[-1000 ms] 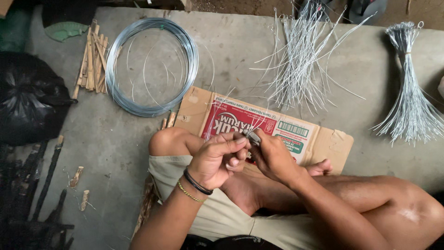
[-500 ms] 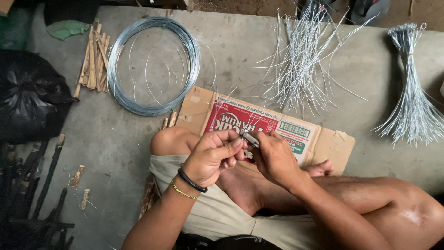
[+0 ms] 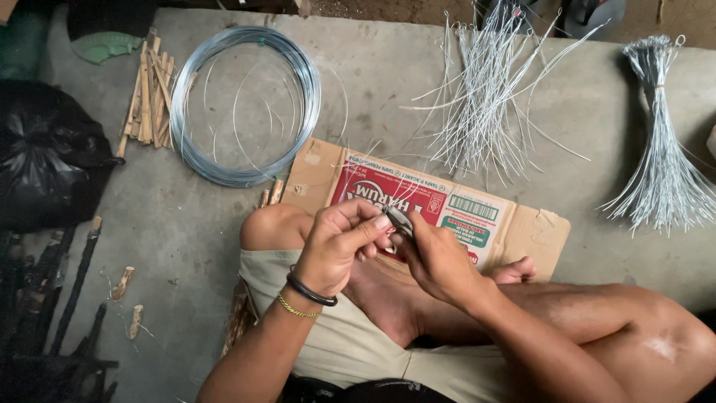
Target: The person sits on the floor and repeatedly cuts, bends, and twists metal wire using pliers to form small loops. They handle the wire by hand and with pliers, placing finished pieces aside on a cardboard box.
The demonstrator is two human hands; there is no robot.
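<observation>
Fingers of the left hand (image 3: pixel 337 246) pinch thin wire (image 3: pixel 406 195) at the tip. The right hand (image 3: pixel 440 260) is clenched around small pliers (image 3: pixel 398 219).

A grey concrete floor (image 3: pixel 186 216) carries a round coil of silver wire (image 3: pixel 246 104), with a small bunch of wooden sticks (image 3: pixel 145 93) touching its left side. A flattened cardboard box (image 3: pixel 440 205) lies near the centre, loose cut wires (image 3: pixel 485 97) behind it. A tied wire bundle (image 3: pixel 664 149) lies far right, a black plastic bag (image 3: pixel 45 164) far left.
</observation>
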